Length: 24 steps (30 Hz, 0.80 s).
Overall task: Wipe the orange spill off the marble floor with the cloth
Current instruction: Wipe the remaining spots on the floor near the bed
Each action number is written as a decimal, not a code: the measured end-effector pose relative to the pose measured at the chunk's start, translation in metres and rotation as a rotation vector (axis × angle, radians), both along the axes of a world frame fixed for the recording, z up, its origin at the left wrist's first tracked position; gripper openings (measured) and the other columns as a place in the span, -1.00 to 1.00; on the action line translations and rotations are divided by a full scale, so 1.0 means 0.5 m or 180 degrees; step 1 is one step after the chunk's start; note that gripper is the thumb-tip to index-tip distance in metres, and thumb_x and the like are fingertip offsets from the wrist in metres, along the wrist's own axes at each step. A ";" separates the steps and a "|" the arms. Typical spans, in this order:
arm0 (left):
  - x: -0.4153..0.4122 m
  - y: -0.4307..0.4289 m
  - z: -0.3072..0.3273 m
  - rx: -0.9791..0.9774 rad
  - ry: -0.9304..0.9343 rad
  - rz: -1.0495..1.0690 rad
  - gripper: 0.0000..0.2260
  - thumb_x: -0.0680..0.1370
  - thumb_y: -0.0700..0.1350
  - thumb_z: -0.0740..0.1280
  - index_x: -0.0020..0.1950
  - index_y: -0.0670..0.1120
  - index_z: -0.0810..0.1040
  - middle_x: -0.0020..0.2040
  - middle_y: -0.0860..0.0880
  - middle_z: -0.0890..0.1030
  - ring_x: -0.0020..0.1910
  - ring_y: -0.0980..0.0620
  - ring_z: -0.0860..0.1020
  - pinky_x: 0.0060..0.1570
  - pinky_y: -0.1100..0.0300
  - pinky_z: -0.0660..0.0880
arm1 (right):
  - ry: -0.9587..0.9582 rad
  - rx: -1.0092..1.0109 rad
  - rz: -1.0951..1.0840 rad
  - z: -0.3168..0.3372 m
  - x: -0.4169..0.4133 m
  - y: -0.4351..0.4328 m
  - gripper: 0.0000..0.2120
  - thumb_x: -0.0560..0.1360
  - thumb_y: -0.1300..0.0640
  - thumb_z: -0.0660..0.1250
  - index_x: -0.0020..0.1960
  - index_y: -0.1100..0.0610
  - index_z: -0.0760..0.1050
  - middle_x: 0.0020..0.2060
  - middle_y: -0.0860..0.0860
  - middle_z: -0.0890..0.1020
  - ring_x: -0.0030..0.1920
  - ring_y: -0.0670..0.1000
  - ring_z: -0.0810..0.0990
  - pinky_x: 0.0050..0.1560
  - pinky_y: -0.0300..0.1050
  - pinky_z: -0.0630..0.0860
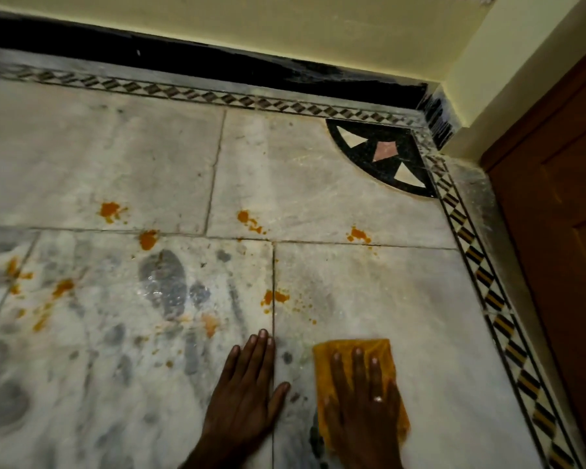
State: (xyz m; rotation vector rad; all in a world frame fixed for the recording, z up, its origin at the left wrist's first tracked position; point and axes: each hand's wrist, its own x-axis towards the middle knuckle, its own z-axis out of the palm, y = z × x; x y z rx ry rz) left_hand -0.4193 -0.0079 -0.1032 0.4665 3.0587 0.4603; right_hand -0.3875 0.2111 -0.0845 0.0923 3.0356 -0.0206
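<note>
Orange spill blotches dot the pale marble floor [335,184]: one orange blotch [275,297] lies just ahead of my hands, others sit farther out at the orange splash [110,210] and at the orange spot [358,234], and smears spread at the left. My right hand [364,401] lies flat with straight fingers on a yellow-orange cloth [325,377] and presses it to the floor. My left hand [244,397] rests flat on the bare marble beside the cloth, fingers straight.
A patterned inlay border [481,265] runs along the floor's edges, with a black quarter-circle inlay [379,154] in the corner. A black skirting [217,62] and a cream wall stand behind. A brown wooden door [562,231] is at the right. Grey wet marks [164,279] sit left of centre.
</note>
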 end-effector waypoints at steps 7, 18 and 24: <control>0.040 -0.056 0.001 -0.0104 -0.0021 0.0227 -0.36 0.64 0.24 0.09 0.58 -0.15 0.25 0.60 -0.11 0.23 0.57 -0.07 0.23 0.50 -0.06 0.15 | -0.0072 -0.0153 0.1244 0.018 -0.165 -0.103 -0.38 0.63 -0.21 0.01 0.63 -0.09 -0.02 0.62 0.09 0.09 0.59 0.25 0.06 0.42 0.41 0.20; 0.077 -0.151 -0.005 -0.0273 -0.0162 0.0488 -0.34 0.63 0.25 0.08 0.60 -0.15 0.19 0.63 -0.12 0.15 0.60 -0.06 0.14 0.54 -0.04 0.06 | 0.0159 0.0088 0.0091 -0.005 -0.025 -0.054 -0.42 0.58 -0.14 0.05 0.56 0.03 0.28 0.56 0.20 0.23 0.51 0.33 0.27 0.40 0.40 0.20; 0.092 -0.175 0.002 -0.0209 -0.0043 0.0660 -0.35 0.64 0.25 0.08 0.58 -0.16 0.23 0.62 -0.12 0.20 0.60 -0.05 0.17 0.53 -0.05 0.11 | -0.0061 -0.0272 0.1656 0.020 -0.108 -0.199 -0.38 0.60 -0.19 0.08 0.62 -0.09 0.08 0.61 0.10 0.15 0.58 0.26 0.12 0.42 0.42 0.21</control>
